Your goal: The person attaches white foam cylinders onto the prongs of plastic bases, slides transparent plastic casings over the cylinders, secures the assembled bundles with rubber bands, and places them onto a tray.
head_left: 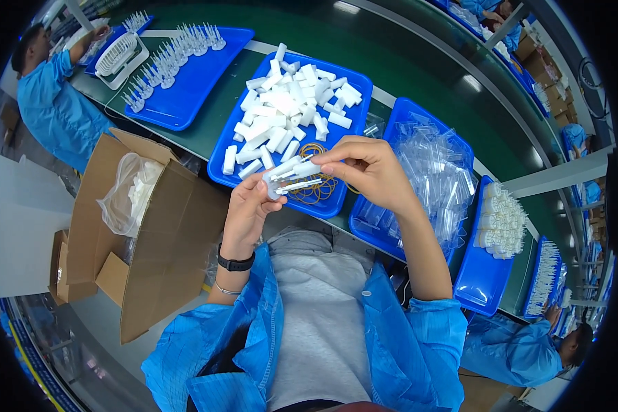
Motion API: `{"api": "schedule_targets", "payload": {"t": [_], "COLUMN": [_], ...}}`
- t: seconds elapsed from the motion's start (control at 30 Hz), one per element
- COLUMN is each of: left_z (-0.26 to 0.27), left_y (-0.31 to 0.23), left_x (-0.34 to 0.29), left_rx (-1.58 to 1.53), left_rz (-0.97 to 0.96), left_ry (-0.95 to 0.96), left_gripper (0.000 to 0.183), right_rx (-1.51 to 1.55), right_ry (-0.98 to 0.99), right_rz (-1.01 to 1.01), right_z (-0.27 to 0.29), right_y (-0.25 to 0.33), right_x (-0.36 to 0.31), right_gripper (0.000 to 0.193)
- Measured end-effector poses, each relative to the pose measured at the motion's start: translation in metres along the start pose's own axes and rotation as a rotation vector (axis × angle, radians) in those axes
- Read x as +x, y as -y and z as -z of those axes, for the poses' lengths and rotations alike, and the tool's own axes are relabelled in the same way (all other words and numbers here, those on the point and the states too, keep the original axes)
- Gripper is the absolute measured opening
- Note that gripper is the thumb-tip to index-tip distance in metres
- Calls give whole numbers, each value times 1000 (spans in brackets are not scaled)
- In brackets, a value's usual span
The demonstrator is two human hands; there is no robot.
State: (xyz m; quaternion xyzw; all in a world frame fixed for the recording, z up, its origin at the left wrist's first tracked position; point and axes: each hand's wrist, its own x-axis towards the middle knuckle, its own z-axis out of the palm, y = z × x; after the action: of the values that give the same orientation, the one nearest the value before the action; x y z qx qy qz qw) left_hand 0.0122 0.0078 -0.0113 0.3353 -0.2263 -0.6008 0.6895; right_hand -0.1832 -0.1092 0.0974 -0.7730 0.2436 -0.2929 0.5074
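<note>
Between the fingers of my left hand (245, 207) is a white pronged part (273, 188) with a round base, its prongs pointing to the right. My right hand (369, 169) pinches a white foam-like tube (307, 169) at the prongs' tip end. Whether the tube sits around a prong or only beside it, I cannot tell. Just beyond both hands lies a blue tray (218, 159) heaped with short white tubes (281, 103). Tan rubber bands (314, 193) lie in its near corner, partly hidden by the hands and the pronged part.
Right of the hands, a blue tray (399, 110) holds clear plastic sleeves (426, 175). Farther right, white pronged parts (501, 220) fill another tray. At far left stand a tray (206, 82) of upright pronged parts and a white fan (120, 58). An open cardboard box (165, 240) stands left; co-workers sit both sides.
</note>
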Motion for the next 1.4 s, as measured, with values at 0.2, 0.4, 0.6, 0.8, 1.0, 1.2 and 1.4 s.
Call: {"api": "schedule_targets", "payload": {"t": [0.2,0.4,0.6,0.8,1.0,1.2,1.4], "left_z": [-7,-26,-27,-22,-25,11,12], "left_y": [-1,-1,2,-2,-11,-17,-20], "left_x": [1,0,0,0,-1,5,3], "left_rx": [41,246,292,298,355,78,-32], "left_rz": [46,-88,-142,-130,-219,-237,-258], "left_ry": [42,-43,-32,7,-7,-160,-154], "left_gripper": [32,36,37,40,51,41,34], "right_rx": [-33,85,111,175,277,-168,-807], "right_ry": [5,-82,-66,-12,-74,-55,117], "right_rz": [89,-180,-200,-218,-165,-186,0], "right_z": [-1,-8,-12,-17,-23,-15,-41], "right_y": [-6,-1,-3,-14,-16,-16,-54], "right_x": [-1,-4,-6,-5,9,28,43], "right_gripper": [13,9,10,13,17,22,27]}}
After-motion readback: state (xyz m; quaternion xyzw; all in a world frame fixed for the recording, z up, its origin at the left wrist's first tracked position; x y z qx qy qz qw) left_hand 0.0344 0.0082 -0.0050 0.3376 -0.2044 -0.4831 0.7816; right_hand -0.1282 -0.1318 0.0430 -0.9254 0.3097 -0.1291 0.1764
